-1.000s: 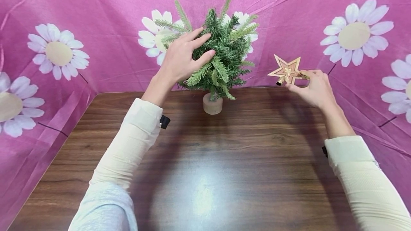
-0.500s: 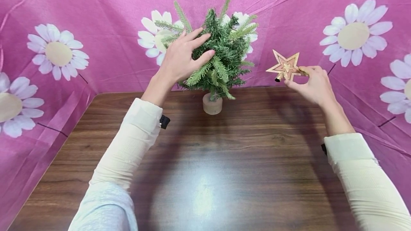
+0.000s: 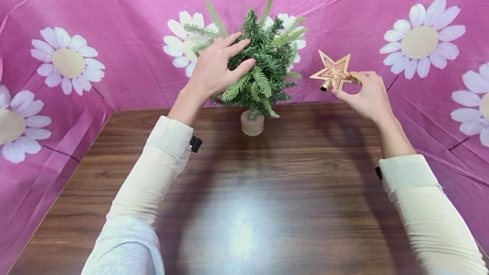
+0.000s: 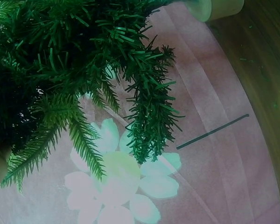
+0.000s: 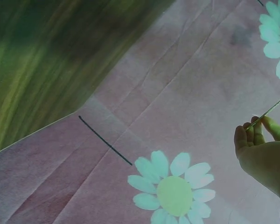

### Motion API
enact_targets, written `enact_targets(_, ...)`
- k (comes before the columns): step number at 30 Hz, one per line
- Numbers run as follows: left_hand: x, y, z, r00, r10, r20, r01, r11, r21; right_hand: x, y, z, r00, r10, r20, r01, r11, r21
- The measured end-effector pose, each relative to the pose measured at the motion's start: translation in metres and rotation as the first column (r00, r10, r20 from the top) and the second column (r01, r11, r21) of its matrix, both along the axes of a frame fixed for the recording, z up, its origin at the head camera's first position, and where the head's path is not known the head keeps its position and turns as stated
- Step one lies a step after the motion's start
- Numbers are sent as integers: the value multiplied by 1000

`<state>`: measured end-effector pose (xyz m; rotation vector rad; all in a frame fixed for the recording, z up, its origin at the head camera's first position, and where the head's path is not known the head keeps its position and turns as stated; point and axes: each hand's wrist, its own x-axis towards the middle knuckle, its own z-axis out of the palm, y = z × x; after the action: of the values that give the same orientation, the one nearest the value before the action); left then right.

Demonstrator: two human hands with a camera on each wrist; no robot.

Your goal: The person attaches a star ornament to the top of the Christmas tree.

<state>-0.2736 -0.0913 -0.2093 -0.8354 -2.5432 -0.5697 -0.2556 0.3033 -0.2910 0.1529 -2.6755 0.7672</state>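
Note:
A small artificial Christmas tree (image 3: 263, 60) stands on a round wooden base (image 3: 252, 123) near the table's back edge. Against its left side rests my left hand (image 3: 217, 65), fingers spread and fairly straight over the branches. In the left wrist view the green branches (image 4: 151, 107) fill the upper left. To the right of the tree, my right hand (image 3: 368, 94) pinches one point of a gold star tree topper (image 3: 334, 71) between thumb and fingers. The star is raised, with its short tube socket at the lower left. In the right wrist view the star shows edge-on as a thin line (image 5: 270, 109).
A brown wood-grain table (image 3: 290, 190) spreads out in front of the tree. Behind it and at both sides hangs a pink cloth (image 3: 133, 3) printed with large white daisies (image 3: 422, 41). The cloth stands close behind the tree.
My right hand has moved slightly up and to the left with the star topper, closer to the tree. My left hand and the tree have stayed nearly where they were.

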Motion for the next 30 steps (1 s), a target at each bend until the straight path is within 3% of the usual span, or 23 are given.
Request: enact_targets(30,0,0,1,1000,4,11,-3,1000,-20,-7,-14,16,997,-50,-55,46,996,-75)
